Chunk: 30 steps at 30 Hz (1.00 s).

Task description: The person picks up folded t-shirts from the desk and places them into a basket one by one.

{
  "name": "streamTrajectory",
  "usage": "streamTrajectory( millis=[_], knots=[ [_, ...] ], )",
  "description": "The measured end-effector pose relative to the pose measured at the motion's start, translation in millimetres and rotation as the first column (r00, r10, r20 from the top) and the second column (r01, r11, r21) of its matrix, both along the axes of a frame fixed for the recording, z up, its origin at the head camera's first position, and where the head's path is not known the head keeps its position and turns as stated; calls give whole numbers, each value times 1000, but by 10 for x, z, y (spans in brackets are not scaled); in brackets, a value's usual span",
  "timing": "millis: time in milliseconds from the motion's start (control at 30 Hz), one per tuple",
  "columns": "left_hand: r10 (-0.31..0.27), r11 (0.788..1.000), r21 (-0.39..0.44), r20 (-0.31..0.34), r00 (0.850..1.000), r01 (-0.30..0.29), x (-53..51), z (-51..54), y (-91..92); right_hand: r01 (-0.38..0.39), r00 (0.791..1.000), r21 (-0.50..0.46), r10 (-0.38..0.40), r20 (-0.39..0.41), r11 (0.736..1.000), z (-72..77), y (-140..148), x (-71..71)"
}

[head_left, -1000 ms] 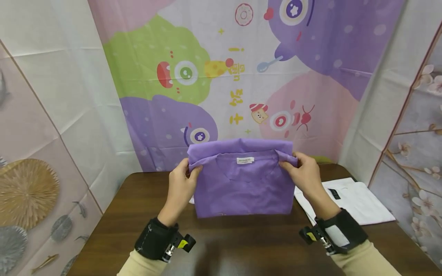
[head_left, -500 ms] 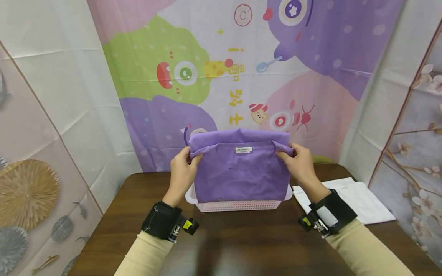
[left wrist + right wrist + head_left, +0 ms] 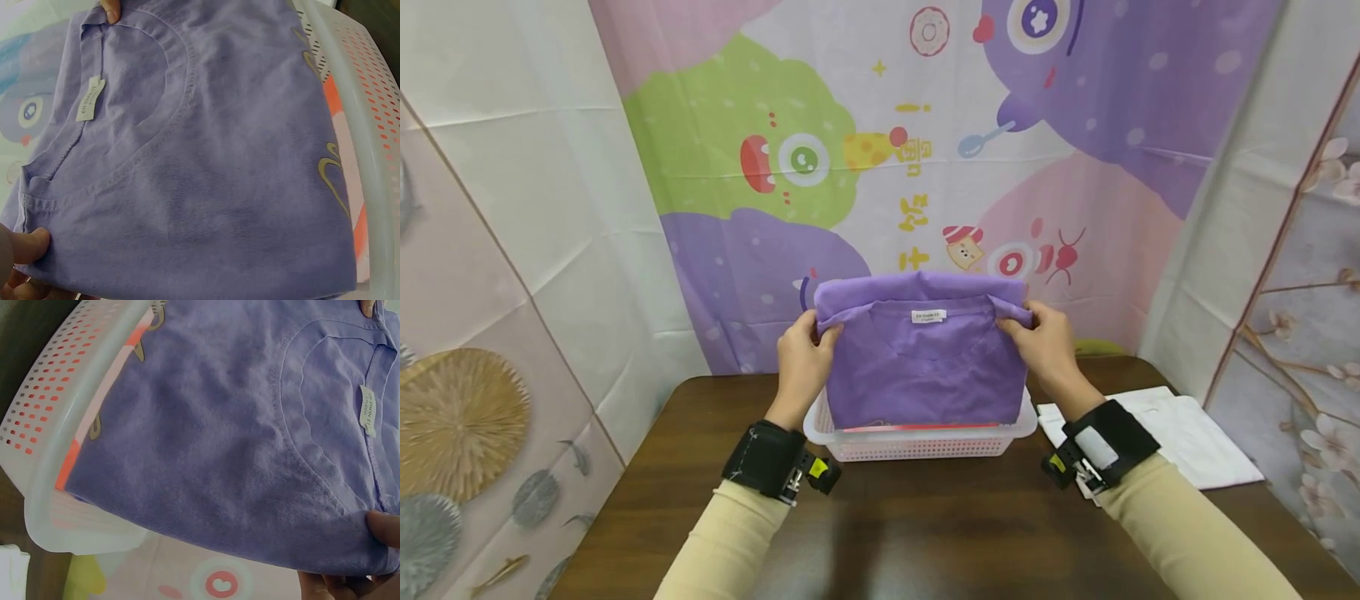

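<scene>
A folded purple T-shirt [image 3: 925,375] hangs tilted between my two hands, its white neck label facing me. My left hand [image 3: 803,358] pinches the shirt's upper left corner, thumb in front. At the upper right corner my right hand [image 3: 1045,342] grips it the same way. Behind and under the shirt stands a white perforated basket [image 3: 917,446]; the shirt's lower edge lies inside the front rim. Something pink and orange-red [image 3: 344,131] shows in the basket beneath the shirt in the left wrist view. Gold print shows along the shirt's lower edge.
Folded white clothing [image 3: 1187,437] lies on the brown wooden table [image 3: 910,533] to the right of the basket. A cartoon-printed curtain [image 3: 880,167] hangs right behind the table, with patterned curtains at both sides.
The shirt has moved away from me and up in the view, held by both hands. The basket, hidden behind it earlier, now shows at the front and sides.
</scene>
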<state>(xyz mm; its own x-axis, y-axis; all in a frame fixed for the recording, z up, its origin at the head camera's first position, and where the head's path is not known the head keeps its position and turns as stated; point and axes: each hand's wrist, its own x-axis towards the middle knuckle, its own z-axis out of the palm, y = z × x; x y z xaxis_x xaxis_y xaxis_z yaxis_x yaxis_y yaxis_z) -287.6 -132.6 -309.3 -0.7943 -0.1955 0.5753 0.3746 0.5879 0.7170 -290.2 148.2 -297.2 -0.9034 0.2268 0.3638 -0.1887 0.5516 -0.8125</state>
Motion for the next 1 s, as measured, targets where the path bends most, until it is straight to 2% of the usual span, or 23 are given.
streamTrajectory(
  millis=[300,500,767,1000],
  knots=[
    [30,999,21,-6,1000,-30,-107,-64,6,0,999,-67,-3,-45,998,-84,-4,-144],
    [21,999,25,0,1000,-21,-145,-198,18,10,999,-102,-15,-46,995,-208,-6,-222],
    [28,999,27,17,999,-29,-169,-338,40,68,996,-30,-70,-54,997,-428,9,-275],
    [35,999,19,35,999,-35,-186,-430,62,85,996,-31,-86,-26,996,-513,22,-285]
  ],
)
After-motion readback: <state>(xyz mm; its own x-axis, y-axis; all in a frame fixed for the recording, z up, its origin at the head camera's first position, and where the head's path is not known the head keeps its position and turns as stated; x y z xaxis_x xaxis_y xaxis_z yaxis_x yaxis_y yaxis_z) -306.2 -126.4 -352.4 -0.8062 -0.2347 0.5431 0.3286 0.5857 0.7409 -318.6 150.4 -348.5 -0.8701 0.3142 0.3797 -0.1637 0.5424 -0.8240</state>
